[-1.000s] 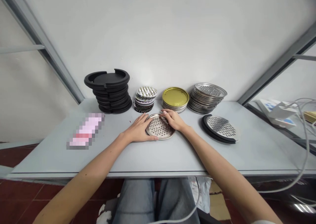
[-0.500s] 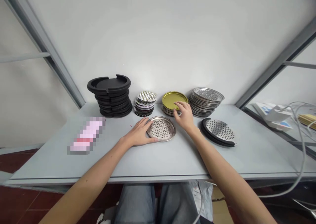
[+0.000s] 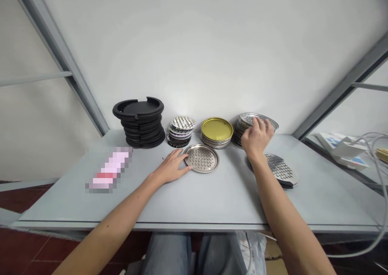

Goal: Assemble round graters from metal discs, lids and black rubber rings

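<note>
"Metal grater (image 3: 203, 158) is placed where?"
"On table (image 3: 206, 200), left rim touched by left hand (image 3: 171, 166), thumb spread wide from fingers."
"Right hand (image 3: 257, 139)?"
"Held at grater stack (image 3: 239, 129), fingers bent; grip can't be told."

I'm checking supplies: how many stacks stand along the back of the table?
4. Left to right: the black ring stack, the small grater-disc stack, the gold-topped stack, and the silver-plate stack, partly behind the right hand. No others seem hidden.

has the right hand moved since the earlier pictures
Yes, rightward: against the gold-topped stack, the right hand has gone from in front of it to its right, by the perforated disc stack.
</note>
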The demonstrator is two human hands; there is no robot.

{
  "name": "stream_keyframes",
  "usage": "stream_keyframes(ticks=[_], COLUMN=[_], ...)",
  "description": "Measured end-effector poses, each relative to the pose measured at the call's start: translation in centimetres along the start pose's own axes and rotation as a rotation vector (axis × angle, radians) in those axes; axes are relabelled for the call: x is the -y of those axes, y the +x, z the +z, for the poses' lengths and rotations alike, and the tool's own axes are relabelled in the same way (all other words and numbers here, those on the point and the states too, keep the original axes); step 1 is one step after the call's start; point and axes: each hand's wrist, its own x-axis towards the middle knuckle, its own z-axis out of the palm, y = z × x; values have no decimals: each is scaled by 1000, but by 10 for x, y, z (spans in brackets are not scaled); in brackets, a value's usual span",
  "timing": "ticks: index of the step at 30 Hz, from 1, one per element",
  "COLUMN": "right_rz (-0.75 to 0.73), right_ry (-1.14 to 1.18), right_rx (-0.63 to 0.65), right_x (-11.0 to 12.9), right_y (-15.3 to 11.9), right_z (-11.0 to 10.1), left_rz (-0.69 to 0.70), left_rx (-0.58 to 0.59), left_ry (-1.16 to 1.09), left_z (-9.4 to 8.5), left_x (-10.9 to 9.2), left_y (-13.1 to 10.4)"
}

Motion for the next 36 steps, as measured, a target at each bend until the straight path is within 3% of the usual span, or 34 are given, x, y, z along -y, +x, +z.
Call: stream_keyframes(ticks=[12, 28, 36], right_rz=[188, 183, 90], right_ry=[71, 185, 219], right_rx=[-22, -67, -156], right_x=[-27, -40, -41], right_y=[1, 8, 5], right_z=[3, 4, 7], left_rz=[-8, 41, 86], left_rx=[22, -29, -59], left_ry=[39, 9, 13], left_z=[1, 2, 2], left_x=[-1, 0, -2], left_y=[0, 0, 0])
